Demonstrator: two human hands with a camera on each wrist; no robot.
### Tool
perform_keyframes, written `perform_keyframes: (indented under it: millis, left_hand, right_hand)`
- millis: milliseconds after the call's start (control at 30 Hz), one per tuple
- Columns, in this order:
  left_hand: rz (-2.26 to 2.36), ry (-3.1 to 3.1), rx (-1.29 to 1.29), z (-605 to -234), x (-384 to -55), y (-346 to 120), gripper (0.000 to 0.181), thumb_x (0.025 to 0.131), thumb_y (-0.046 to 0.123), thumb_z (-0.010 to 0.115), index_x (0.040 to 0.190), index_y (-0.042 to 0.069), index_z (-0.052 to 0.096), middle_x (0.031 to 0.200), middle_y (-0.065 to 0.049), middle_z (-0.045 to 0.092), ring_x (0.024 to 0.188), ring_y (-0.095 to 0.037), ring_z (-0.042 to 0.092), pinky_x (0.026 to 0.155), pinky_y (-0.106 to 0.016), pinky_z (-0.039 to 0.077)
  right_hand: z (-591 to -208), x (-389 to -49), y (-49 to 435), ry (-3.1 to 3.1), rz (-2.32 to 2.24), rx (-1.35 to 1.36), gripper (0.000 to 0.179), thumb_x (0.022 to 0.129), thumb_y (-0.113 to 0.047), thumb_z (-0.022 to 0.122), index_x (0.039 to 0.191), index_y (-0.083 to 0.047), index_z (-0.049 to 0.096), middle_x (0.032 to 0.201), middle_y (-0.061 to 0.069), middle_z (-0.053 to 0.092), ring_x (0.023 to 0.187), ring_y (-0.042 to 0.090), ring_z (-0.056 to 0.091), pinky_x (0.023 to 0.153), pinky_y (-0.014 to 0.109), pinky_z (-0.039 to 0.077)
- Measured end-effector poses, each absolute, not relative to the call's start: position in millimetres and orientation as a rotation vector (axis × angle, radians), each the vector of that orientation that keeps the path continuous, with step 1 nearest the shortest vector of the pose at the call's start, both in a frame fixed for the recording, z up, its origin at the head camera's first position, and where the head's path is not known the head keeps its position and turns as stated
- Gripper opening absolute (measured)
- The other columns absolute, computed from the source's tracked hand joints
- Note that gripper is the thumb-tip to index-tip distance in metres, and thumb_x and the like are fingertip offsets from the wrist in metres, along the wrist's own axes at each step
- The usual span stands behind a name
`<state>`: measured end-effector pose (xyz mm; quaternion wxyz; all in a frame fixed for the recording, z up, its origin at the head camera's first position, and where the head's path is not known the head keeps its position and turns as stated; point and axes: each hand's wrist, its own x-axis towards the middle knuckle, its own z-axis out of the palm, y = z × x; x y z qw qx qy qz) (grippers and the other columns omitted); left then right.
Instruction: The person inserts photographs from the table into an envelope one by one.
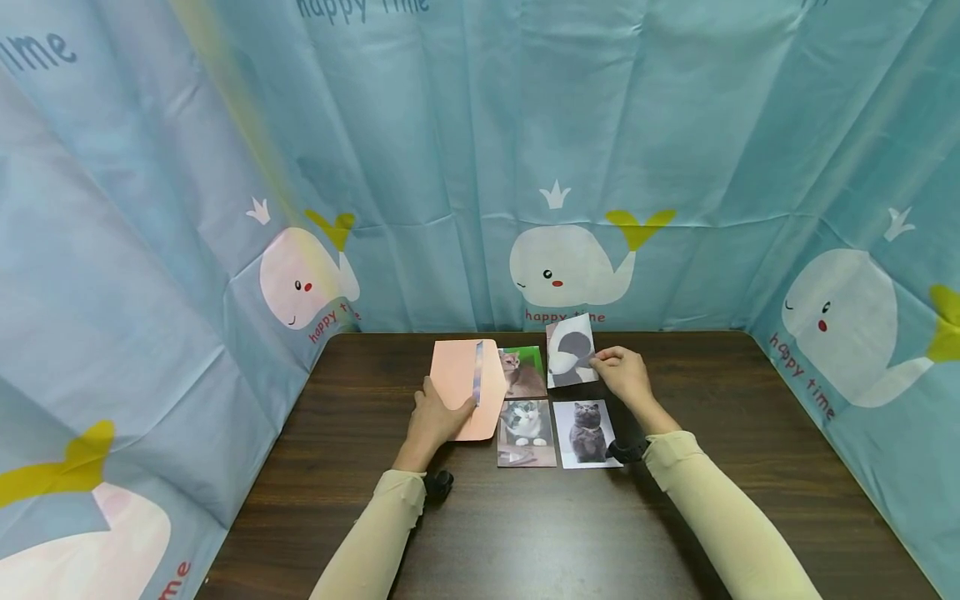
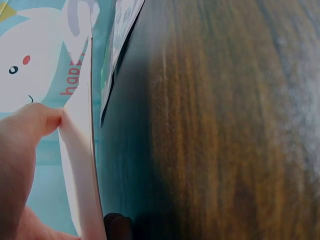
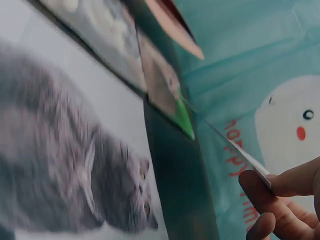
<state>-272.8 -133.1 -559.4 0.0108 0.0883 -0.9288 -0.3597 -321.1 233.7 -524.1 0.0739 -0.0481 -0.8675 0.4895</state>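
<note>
My left hand [image 1: 435, 415] grips a pink envelope [image 1: 452, 367] by its near left part. The left wrist view shows the thumb on one face of the envelope [image 2: 79, 160] and fingers at the other, with its edge raised off the table. A shiny strip [image 1: 477, 375] crosses the envelope. Between thumb and fingers, my right hand [image 1: 626, 379] pinches the right edge of a cat photo card [image 1: 572, 350], tilted up from the table. In the right wrist view that card [image 3: 239, 150] appears almost edge-on.
Three cat photos lie on the dark wooden table [image 1: 510, 533]: one with green [image 1: 528, 375], partly covered by the envelope, a grey-and-white cat [image 1: 527, 433] and a grey cat [image 1: 587, 433]. A blue whale-print curtain [image 1: 450, 167] surrounds the table's back and sides.
</note>
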Motion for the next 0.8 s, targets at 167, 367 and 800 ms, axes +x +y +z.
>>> perform_keyframes:
  millis: [167, 367, 800]
  left_hand:
    - [-1.119, -2.907, 0.274, -559.2, -272.8, -133.4, 0.123, 0.089, 0.064, 0.076, 0.167, -0.007, 0.014, 0.155, -0.041, 0.037, 0.131, -0.060, 0.055, 0.106, -0.067, 0.049]
    - [-1.119, -2.906, 0.282, -559.3, -273.4, -133.0, 0.123, 0.089, 0.065, 0.077, 0.167, -0.007, 0.015, 0.154, -0.041, 0.037, 0.130, -0.061, 0.056, 0.105, -0.067, 0.049]
    - [-1.114, -2.904, 0.277, -557.9, -272.3, -132.6, 0.122, 0.089, 0.063, 0.077, 0.167, -0.008, 0.015, 0.153, -0.041, 0.038, 0.128, -0.060, 0.057, 0.104, -0.066, 0.050]
  right_hand:
    - [-522.4, -315.1, 220.1, -2.521, 1.594, -0.105, 0.022, 0.100, -0.015, 0.077, 0.106, 0.005, 0.074, 0.092, 0.012, 0.081, 0.070, 0.002, 0.060, 0.063, 0.022, 0.044]
    - [-522.2, -307.5, 200.7, -2.520, 1.678, -0.073, 0.022, 0.100, -0.017, 0.077, 0.108, 0.003, 0.074, 0.092, 0.011, 0.081, 0.070, 0.007, 0.061, 0.063, 0.025, 0.046]
    - [-536.5, -301.3, 158.6, -2.525, 1.788, -0.071, 0.019, 0.098, -0.016, 0.079, 0.106, 0.000, 0.074, 0.089, 0.006, 0.080, 0.067, 0.009, 0.058, 0.062, 0.026, 0.045]
